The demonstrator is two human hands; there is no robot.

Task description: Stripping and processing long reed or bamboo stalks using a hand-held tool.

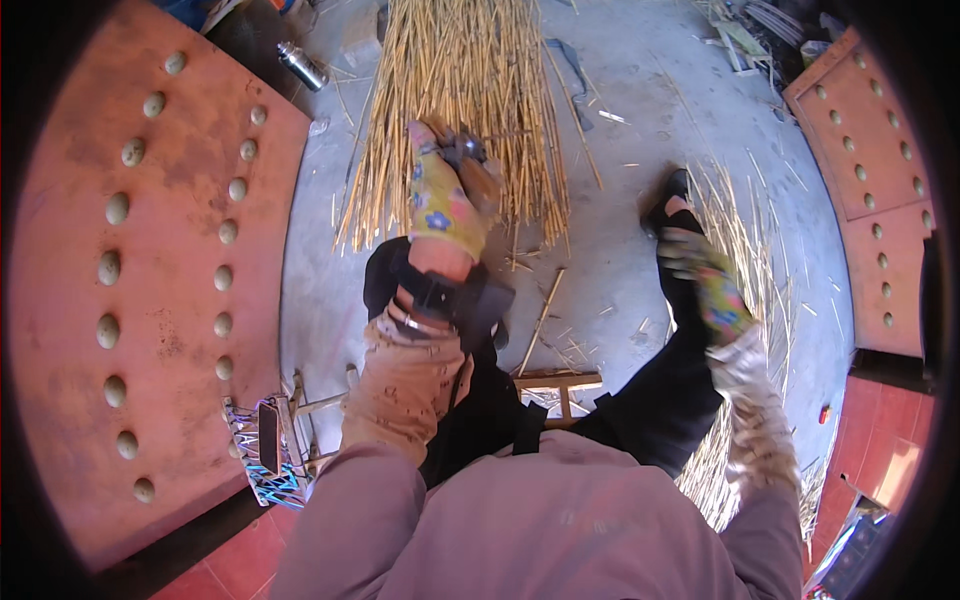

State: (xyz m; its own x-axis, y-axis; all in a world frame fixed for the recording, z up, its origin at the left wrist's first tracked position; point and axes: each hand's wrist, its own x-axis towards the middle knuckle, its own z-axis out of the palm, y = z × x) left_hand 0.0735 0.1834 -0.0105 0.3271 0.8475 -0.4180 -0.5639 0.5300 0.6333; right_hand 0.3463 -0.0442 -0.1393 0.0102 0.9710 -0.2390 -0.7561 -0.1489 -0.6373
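My left hand [443,205], in a yellow flowered glove, reaches over the near end of a big bundle of dry straw-coloured stalks [470,70]. Its fingers are closed around a dark metal tool [464,150] with a brown part; blur hides the tool's exact kind. My right hand [708,285], gloved in the same pattern, is smeared by motion above my right leg. Beside it lies a second spread of thinner pale stalks [745,240]. Whether the right fingers hold anything is not visible.
Short cut pieces [543,318] litter the grey floor between my feet. A studded reddish door panel [170,250] stands at left, another [870,170] at right. A steel flask [302,66] is at the far left. A wooden-framed seat [565,385] shows beneath me, with a corded chair [265,445] at left.
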